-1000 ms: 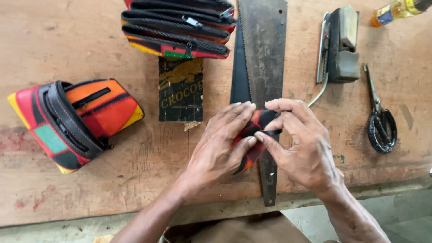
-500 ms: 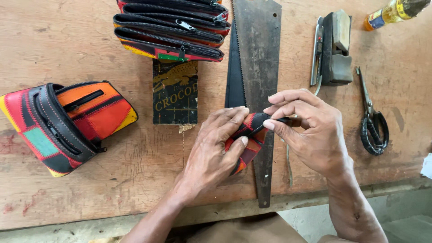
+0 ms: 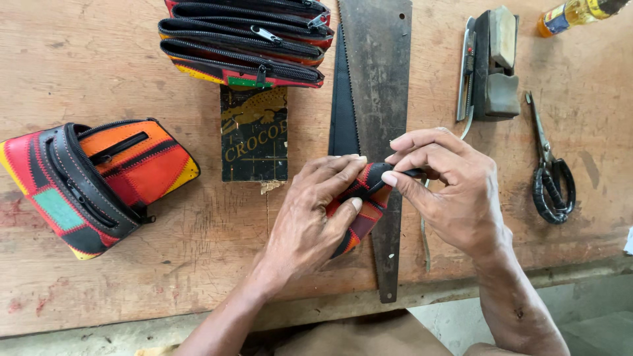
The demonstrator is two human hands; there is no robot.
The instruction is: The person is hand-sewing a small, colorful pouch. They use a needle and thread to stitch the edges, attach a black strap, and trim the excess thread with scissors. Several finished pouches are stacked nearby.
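Left hand (image 3: pixel 310 217) pressed down over a small patchwork pouch (image 3: pixel 361 212) of red, orange and black, fingers (image 3: pixel 343 173) curled closed across its top edge, thumb underneath at the pouch's middle. Right hand (image 3: pixel 455 191) meeting it from the other side, fingers (image 3: pixel 412 142) pinched shut on a thin dark strap (image 3: pixel 414 174) at the pouch's upper corner. Pouch lying on the rusty saw blade (image 3: pixel 377 99), directly beneath both sets of fingers. Just beyond the left fingertips, a dark printed card (image 3: pixel 254 135) flat on the wooden surface (image 3: pixel 99 59). Farther beyond that, a stack of zippered pouches (image 3: pixel 247 39) at the far edge. Well off to the outer side of the left hand, a larger patchwork bag (image 3: pixel 92 181) with its black zip open. Beyond the right fingers, a utility knife (image 3: pixel 465 72) touching a dark block (image 3: pixel 498 66). Out past the back of the right hand, black-handled scissors (image 3: pixel 550 171). At the far corner on that side, a yellow bottle (image 3: pixel 573 13), only partly in view
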